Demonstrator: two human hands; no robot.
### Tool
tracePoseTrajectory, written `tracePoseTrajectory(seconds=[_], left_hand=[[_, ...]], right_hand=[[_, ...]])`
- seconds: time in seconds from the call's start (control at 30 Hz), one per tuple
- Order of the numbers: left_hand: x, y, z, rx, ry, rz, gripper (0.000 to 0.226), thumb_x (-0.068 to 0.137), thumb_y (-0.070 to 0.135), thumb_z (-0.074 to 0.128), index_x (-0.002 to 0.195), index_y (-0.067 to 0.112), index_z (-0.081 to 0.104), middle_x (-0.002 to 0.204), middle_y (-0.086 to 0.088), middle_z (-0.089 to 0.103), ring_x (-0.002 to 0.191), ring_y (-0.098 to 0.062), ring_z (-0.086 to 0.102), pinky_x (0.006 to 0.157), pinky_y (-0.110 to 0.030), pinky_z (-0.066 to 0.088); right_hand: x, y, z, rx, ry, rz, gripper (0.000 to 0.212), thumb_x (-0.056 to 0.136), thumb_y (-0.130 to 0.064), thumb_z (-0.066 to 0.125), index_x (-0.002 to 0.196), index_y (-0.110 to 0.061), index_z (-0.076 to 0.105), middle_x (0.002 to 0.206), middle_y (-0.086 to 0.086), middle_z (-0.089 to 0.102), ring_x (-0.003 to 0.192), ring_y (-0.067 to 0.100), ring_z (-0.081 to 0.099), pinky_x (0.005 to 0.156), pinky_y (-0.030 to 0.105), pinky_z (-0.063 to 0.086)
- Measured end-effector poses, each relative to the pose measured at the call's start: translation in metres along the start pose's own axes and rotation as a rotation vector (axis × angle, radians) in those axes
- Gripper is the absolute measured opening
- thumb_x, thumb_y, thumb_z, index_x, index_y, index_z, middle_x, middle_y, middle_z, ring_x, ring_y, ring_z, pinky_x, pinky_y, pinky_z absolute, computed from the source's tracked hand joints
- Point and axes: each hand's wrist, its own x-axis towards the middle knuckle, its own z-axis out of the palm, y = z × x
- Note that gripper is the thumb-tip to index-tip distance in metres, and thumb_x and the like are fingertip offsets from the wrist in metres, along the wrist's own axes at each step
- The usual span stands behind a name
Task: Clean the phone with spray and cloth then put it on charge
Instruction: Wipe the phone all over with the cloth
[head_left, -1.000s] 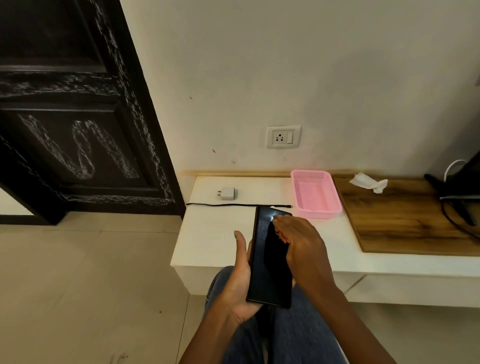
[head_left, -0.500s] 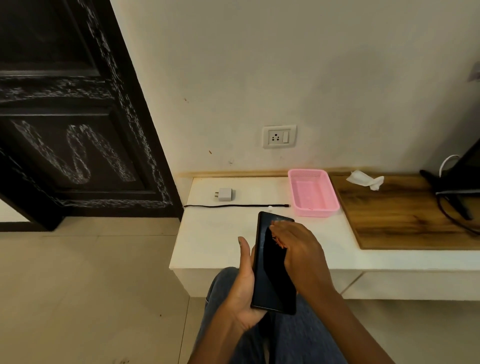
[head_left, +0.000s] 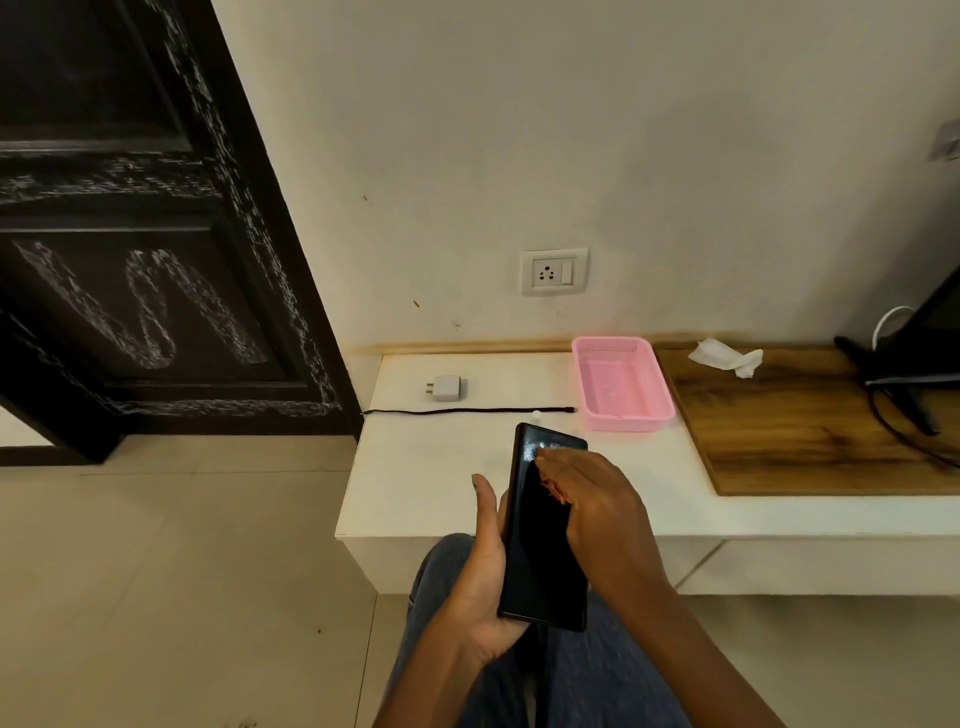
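A black phone (head_left: 540, 545) stands upright over my lap, screen dark and facing me. My left hand (head_left: 483, 582) grips it from below and along its left edge, thumb up beside it. My right hand (head_left: 597, 509) lies across the upper half of the screen, fingers bunched, tips touching the glass near the top. A crumpled white cloth (head_left: 724, 356) lies on the wooden board (head_left: 805, 441). A white charger plug (head_left: 445, 387) and a black cable (head_left: 467, 411) lie on the white ledge (head_left: 415, 483). No spray bottle is in view.
A wall socket (head_left: 554, 271) sits above the ledge. A pink basket (head_left: 621, 418) stands right of the cable's end. A dark screen on a stand with wires (head_left: 914, 358) fills the far right. A black door (head_left: 130, 260) is at left, tiled floor below.
My right fingertips have slid slightly on the top part of the screen. The left hand keeps holding the phone in the same place.
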Motion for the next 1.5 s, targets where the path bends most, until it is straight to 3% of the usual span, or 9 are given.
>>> tracePoseTrajectory(seconds=[0.2,0.43,0.7,0.93,1.1,1.2,1.37,1.5], left_hand=[[-0.003,-0.005,0.01,0.017,0.003,-0.017,0.087,0.067,0.08,0.045,0.132,0.024,0.057,0.131,-0.017,0.06,0.121,-0.033,0.058,0.092,-0.047,0.053],[-0.004,-0.001,0.009,0.01,0.01,-0.022,0.089,0.063,0.08,0.045,0.134,0.026,0.054,0.126,-0.015,0.065,0.112,-0.029,0.064,0.079,-0.038,0.058],[-0.005,-0.006,0.02,0.076,0.003,-0.028,0.088,0.063,0.08,0.049,0.133,0.027,0.056,0.13,-0.012,0.062,0.119,-0.027,0.06,0.091,-0.039,0.053],[-0.007,-0.003,0.014,0.049,0.005,-0.022,0.089,0.063,0.079,0.045,0.135,0.027,0.053,0.126,-0.013,0.065,0.113,-0.028,0.064,0.08,-0.037,0.057],[-0.006,-0.008,0.021,0.077,-0.008,-0.024,0.087,0.065,0.08,0.047,0.136,0.03,0.051,0.133,-0.012,0.06,0.122,-0.03,0.057,0.096,-0.046,0.05],[-0.005,-0.007,0.022,0.105,0.005,-0.012,0.089,0.06,0.081,0.051,0.133,0.031,0.054,0.129,-0.01,0.063,0.117,-0.027,0.061,0.088,-0.038,0.055],[-0.008,-0.002,0.014,0.072,0.026,-0.001,0.089,0.061,0.081,0.046,0.133,0.03,0.054,0.124,-0.011,0.066,0.112,-0.027,0.065,0.081,-0.037,0.057],[-0.01,-0.003,0.018,0.09,0.009,0.002,0.086,0.066,0.08,0.042,0.135,0.03,0.051,0.129,-0.012,0.063,0.118,-0.03,0.061,0.087,-0.042,0.055]], right_hand=[[0.009,0.012,-0.007,0.033,0.013,0.085,0.037,0.06,0.015,0.078,0.094,0.003,0.071,0.092,0.017,0.072,0.083,0.034,0.069,0.077,0.041,0.054],[0.001,-0.001,0.0,0.021,-0.033,0.007,0.041,0.062,0.008,0.081,0.101,0.0,0.071,0.1,0.013,0.072,0.092,0.03,0.069,0.085,0.037,0.05],[0.013,0.009,-0.005,0.0,0.002,0.052,0.044,0.06,0.012,0.081,0.101,0.001,0.07,0.1,0.016,0.071,0.092,0.032,0.069,0.083,0.042,0.052],[-0.007,0.007,-0.003,-0.014,-0.053,-0.05,0.045,0.058,0.004,0.085,0.1,-0.002,0.072,0.102,0.012,0.072,0.094,0.028,0.069,0.085,0.04,0.051],[0.007,0.016,-0.007,-0.01,-0.032,0.032,0.048,0.058,0.007,0.084,0.104,0.001,0.069,0.103,0.016,0.071,0.094,0.033,0.068,0.083,0.044,0.053],[0.012,0.009,-0.003,0.042,-0.023,0.014,0.047,0.06,0.01,0.082,0.104,0.004,0.068,0.105,0.02,0.069,0.096,0.035,0.067,0.084,0.048,0.052],[-0.005,0.002,-0.003,0.016,-0.069,-0.078,0.046,0.058,0.004,0.085,0.101,-0.002,0.071,0.104,0.013,0.071,0.096,0.028,0.068,0.087,0.042,0.05],[0.007,0.008,-0.011,-0.021,-0.042,-0.02,0.047,0.055,0.01,0.084,0.099,0.0,0.071,0.099,0.015,0.072,0.091,0.03,0.069,0.084,0.041,0.051]])
